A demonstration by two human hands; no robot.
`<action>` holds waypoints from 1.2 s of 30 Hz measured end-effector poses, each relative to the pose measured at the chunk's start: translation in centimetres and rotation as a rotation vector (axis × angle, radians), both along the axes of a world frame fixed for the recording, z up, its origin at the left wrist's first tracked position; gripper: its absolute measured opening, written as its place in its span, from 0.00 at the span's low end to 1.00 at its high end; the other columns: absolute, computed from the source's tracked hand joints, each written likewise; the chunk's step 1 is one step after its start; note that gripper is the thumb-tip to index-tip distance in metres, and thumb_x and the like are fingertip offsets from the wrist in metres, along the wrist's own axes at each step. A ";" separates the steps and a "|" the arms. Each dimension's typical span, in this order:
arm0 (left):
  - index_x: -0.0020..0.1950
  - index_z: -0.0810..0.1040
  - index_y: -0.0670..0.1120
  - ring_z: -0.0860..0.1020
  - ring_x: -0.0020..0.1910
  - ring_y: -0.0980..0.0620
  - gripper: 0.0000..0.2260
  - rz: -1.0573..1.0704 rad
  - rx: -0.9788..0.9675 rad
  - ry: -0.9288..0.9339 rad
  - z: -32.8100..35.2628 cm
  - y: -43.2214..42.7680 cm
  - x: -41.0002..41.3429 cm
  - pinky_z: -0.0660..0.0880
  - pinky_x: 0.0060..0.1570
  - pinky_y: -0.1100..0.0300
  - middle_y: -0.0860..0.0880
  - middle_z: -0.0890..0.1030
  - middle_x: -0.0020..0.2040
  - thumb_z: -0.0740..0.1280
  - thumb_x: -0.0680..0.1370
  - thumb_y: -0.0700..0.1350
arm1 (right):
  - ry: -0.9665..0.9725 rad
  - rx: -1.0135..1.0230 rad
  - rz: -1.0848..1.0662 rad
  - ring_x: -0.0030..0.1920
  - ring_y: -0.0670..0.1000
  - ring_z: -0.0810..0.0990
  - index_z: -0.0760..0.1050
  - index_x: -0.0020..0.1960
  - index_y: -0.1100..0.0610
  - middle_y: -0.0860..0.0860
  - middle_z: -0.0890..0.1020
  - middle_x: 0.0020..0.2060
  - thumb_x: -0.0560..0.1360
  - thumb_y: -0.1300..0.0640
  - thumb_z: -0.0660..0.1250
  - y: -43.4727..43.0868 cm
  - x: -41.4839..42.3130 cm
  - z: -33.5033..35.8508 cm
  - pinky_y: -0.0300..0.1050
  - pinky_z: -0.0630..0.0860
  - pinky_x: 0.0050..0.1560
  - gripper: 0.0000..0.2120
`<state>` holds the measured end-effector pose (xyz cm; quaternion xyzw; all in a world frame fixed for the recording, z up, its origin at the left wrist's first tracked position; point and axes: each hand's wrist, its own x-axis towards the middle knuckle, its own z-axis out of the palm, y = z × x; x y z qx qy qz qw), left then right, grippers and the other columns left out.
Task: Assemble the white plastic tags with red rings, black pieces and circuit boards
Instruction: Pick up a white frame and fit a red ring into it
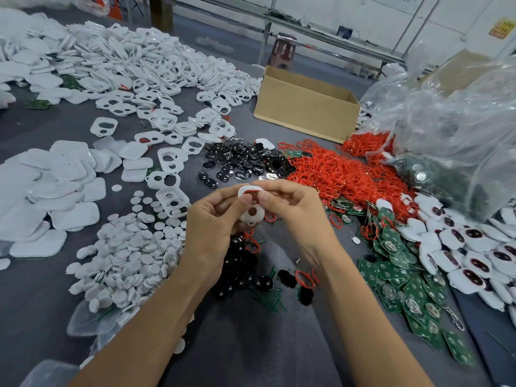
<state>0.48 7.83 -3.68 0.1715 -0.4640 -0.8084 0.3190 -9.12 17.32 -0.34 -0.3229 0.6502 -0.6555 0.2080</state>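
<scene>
White plastic tag [247,218] held up between both hands above the middle of a grey worktop [42,297], seen from the head camera. The left hand [215,219] pinches the tag's left edge, thumb on its face. The right hand [293,208] pinches the right edge, thumb tip at the upper opening, where a red ring [248,192] sits. The tag's lower round hole shows bare.

Heaps of parts surround the hands:
- Far left, a broad heap of white tag frames [139,65].
- Near left, plain white covers [55,191] and small white discs [125,255].
- Just beyond the hands, black pieces [243,160], with loose red rings [343,174] beside them.
- Right, green circuit boards [405,275], then tags with dark centres [469,252].

An open cardboard box [304,107] and a clear plastic bag [446,121] stand farther back.
</scene>
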 end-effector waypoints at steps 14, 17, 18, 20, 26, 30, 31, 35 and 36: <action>0.47 0.85 0.46 0.84 0.37 0.51 0.10 -0.085 -0.020 0.011 -0.1 0.1 0.1 0.80 0.35 0.62 0.45 0.86 0.40 0.73 0.67 0.45 | -0.033 0.055 0.027 0.38 0.56 0.74 0.78 0.50 0.69 0.60 0.79 0.38 0.72 0.69 0.69 0.6 -0.3 0.8 0.41 0.70 0.35 0.07; 0.49 0.84 0.44 0.84 0.36 0.51 0.12 -0.045 -0.066 -0.035 -0.2 0.2 0.0 0.80 0.34 0.62 0.44 0.86 0.40 0.73 0.68 0.45 | 0.019 0.085 -0.008 0.35 0.52 0.74 0.79 0.48 0.67 0.56 0.78 0.33 0.73 0.70 0.69 0.4 -0.2 0.8 0.37 0.72 0.34 0.04; 0.49 0.84 0.45 0.84 0.36 0.51 0.10 -0.027 -0.084 -0.053 -0.3 0.2 -0.1 0.80 0.34 0.62 0.44 0.86 0.40 0.73 0.69 0.44 | 0.042 0.097 -0.025 0.34 0.51 0.75 0.79 0.48 0.67 0.55 0.79 0.33 0.73 0.70 0.69 0.3 -0.1 0.7 0.37 0.72 0.34 0.04; 0.49 0.84 0.46 0.84 0.36 0.51 0.06 0.014 -0.127 -0.087 -0.5 0.2 -0.2 0.81 0.34 0.61 0.46 0.86 0.40 0.73 0.72 0.42 | 0.089 0.121 -0.043 0.33 0.47 0.75 0.80 0.48 0.65 0.53 0.79 0.32 0.73 0.68 0.70 0.2 0.1 0.5 0.35 0.73 0.34 0.04; 0.50 0.84 0.48 0.84 0.38 0.53 0.04 0.142 -0.359 -0.186 -1.1 0.3 -0.4 0.81 0.39 0.59 0.50 0.86 0.40 0.71 0.76 0.41 | 0.253 0.180 -0.139 0.32 0.49 0.72 0.80 0.43 0.61 0.53 0.76 0.30 0.73 0.66 0.71 -0.3 0.5 0.1 0.43 0.71 0.34 0.02; 0.50 0.84 0.46 0.84 0.39 0.55 0.04 0.142 -0.327 -0.178 -1.0 0.2 -0.3 0.79 0.36 0.63 0.51 0.86 0.40 0.71 0.76 0.40 | 0.288 0.206 -0.218 0.29 0.46 0.73 0.80 0.40 0.57 0.47 0.75 0.26 0.73 0.65 0.72 -0.9 0.9 -0.5 0.42 0.72 0.32 0.05; 0.50 0.84 0.47 0.84 0.39 0.54 0.05 0.125 -0.301 -0.169 -0.9 0.2 -0.3 0.79 0.36 0.64 0.50 0.86 0.41 0.71 0.76 0.40 | 0.267 0.197 -0.228 0.28 0.45 0.72 0.80 0.40 0.58 0.46 0.75 0.26 0.73 0.64 0.72 -0.9 0.8 -0.5 0.41 0.71 0.31 0.04; 0.52 0.84 0.48 0.83 0.42 0.53 0.07 0.073 -0.270 -0.161 -0.8 0.2 -0.3 0.80 0.40 0.61 0.48 0.86 0.44 0.71 0.76 0.39 | 0.225 0.150 -0.199 0.31 0.47 0.73 0.81 0.43 0.59 0.52 0.78 0.30 0.73 0.64 0.71 -0.6 0.4 -0.4 0.40 0.71 0.33 0.02; 0.52 0.84 0.48 0.83 0.42 0.52 0.07 0.076 -0.267 -0.161 -0.8 0.1 -0.3 0.81 0.41 0.59 0.48 0.86 0.44 0.71 0.76 0.39 | 0.218 0.140 -0.167 0.32 0.48 0.73 0.81 0.44 0.59 0.53 0.78 0.31 0.74 0.64 0.70 -0.5 0.5 -0.4 0.41 0.71 0.34 0.02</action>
